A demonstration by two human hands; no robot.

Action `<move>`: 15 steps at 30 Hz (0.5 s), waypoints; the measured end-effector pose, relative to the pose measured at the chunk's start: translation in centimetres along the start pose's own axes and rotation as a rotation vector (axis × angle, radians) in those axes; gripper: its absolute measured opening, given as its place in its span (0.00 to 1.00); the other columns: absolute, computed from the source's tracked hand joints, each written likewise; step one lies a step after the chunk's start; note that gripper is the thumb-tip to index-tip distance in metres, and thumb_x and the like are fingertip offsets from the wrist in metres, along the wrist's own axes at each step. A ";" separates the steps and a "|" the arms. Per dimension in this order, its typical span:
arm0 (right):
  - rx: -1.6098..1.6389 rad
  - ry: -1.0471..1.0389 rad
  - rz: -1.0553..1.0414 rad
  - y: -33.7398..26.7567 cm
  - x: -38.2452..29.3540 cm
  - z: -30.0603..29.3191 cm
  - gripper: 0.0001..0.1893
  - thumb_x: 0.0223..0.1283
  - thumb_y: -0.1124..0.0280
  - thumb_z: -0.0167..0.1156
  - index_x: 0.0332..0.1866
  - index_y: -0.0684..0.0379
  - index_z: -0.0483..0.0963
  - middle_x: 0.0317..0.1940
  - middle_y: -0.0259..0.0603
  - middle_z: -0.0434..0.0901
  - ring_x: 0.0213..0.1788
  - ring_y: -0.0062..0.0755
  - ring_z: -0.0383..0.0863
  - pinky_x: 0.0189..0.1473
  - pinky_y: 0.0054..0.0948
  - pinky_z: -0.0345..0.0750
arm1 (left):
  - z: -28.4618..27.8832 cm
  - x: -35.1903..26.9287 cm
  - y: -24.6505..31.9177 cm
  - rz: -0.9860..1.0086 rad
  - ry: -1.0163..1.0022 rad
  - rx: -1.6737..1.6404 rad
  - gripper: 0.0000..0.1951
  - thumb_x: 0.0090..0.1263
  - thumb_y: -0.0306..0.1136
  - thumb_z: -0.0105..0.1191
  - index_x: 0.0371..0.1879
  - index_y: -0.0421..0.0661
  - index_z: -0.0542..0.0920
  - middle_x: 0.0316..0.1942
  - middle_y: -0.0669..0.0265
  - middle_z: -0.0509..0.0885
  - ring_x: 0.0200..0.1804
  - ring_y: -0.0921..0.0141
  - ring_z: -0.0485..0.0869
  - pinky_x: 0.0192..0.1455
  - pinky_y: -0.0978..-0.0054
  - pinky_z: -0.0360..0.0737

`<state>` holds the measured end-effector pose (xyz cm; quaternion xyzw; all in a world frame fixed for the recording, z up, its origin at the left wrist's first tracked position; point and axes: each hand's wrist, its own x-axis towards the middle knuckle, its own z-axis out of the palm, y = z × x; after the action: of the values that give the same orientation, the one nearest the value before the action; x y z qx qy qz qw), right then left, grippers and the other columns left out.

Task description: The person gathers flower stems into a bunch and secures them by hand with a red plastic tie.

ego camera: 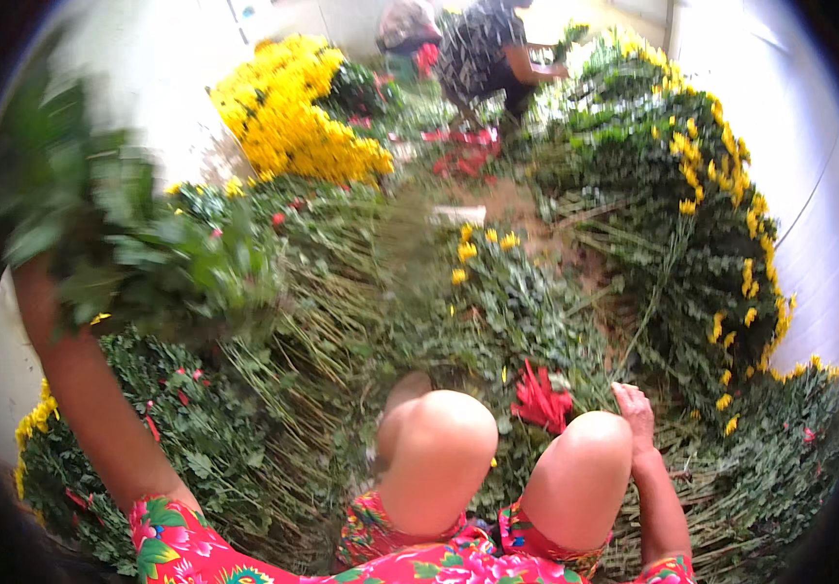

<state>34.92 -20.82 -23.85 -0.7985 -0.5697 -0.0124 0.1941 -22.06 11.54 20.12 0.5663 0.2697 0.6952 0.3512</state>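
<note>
My left arm is stretched out to the far left, and a large blurred bunch of leafy stems [127, 241] covers the hand, so its fingers are hidden. Beside my right knee is my right hand [633, 409], its fingers at the lower end of a long green flower stem [657, 303] that slants up to a yellow bloom. How firmly the fingers close on it is hard to see. Between my knees and a little ahead lies a bundle of red strips [542, 398]. Cut stems with a few yellow flowers [467, 252] lie in front of me.
Piles of leafy stems [317, 292] spread on the left. A tall heap of yellow chrysanthemums [281, 109] stands at the back left. Another long pile [682, 182] lines the right wall. At the back, a person in a patterned shirt [481, 51] sits among more stems and red scraps [467, 157].
</note>
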 end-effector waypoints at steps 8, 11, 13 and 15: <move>-0.149 0.558 -0.954 -24.9 2.7 -19.1 0.26 0.64 0.60 0.69 0.66 0.48 0.73 0.65 0.48 0.77 0.71 0.53 0.73 0.74 0.65 0.64 | 15.3 -13.1 -1.0 -0.527 -1.213 0.273 0.29 0.66 0.41 0.61 0.66 0.44 0.79 0.61 0.59 0.83 0.61 0.63 0.80 0.66 0.61 0.77; -0.541 0.458 -1.014 -26.4 0.9 -21.3 0.25 0.73 0.61 0.57 0.71 0.38 0.60 0.70 0.45 0.75 0.72 0.48 0.73 0.77 0.68 0.55 | 19.4 -20.2 -6.1 -0.620 -1.565 0.096 0.30 0.64 0.40 0.63 0.66 0.44 0.79 0.60 0.59 0.84 0.60 0.64 0.80 0.65 0.64 0.78; -0.611 0.389 -0.942 -27.3 0.4 -22.6 0.28 0.72 0.62 0.54 0.74 0.36 0.56 0.71 0.47 0.73 0.70 0.46 0.75 0.77 0.67 0.53 | 19.5 -22.9 -6.7 -0.671 -1.698 0.090 0.31 0.62 0.40 0.65 0.66 0.43 0.79 0.59 0.59 0.84 0.59 0.65 0.80 0.64 0.65 0.78; -0.451 0.377 -0.914 -27.6 0.2 -22.6 0.28 0.65 0.61 0.57 0.71 0.40 0.64 0.63 0.50 0.77 0.64 0.48 0.78 0.74 0.62 0.62 | 20.5 -24.3 -8.1 -0.602 -1.887 0.088 0.25 0.65 0.43 0.63 0.58 0.43 0.81 0.57 0.55 0.84 0.59 0.63 0.82 0.62 0.63 0.79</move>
<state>14.29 -20.35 5.28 -0.4753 -0.7974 -0.3605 0.0913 2.15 -3.33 3.69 0.8082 0.0376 -0.1695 0.5627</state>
